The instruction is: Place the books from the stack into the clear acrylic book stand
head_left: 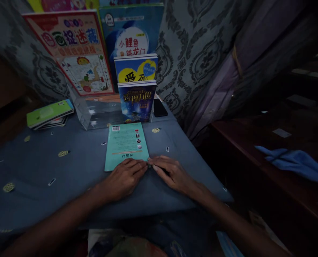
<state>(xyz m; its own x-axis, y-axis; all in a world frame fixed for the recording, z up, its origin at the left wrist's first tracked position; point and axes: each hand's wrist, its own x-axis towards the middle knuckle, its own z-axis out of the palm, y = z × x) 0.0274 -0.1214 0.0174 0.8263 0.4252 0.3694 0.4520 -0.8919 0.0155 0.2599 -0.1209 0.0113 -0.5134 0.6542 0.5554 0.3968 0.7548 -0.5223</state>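
A teal paperback book (126, 144) lies back cover up on the cloth-covered table, its barcode at the far end and its title upside down to me. Across its near edge rests my left hand (126, 176), fingers together and laid flat over the lower right part. My right hand (172, 171) is at the book's near right corner, with thumb and forefinger closed on that corner. The fingertips of both hands almost meet there.
Behind the book stands a clear acrylic rack (94, 116) holding several upright books, including a dark blue one (137, 101). A black phone (160, 107) lies beside it. Left is a stack of books (49, 114). Right, a blue cloth (298, 164) lies on a dark red surface.
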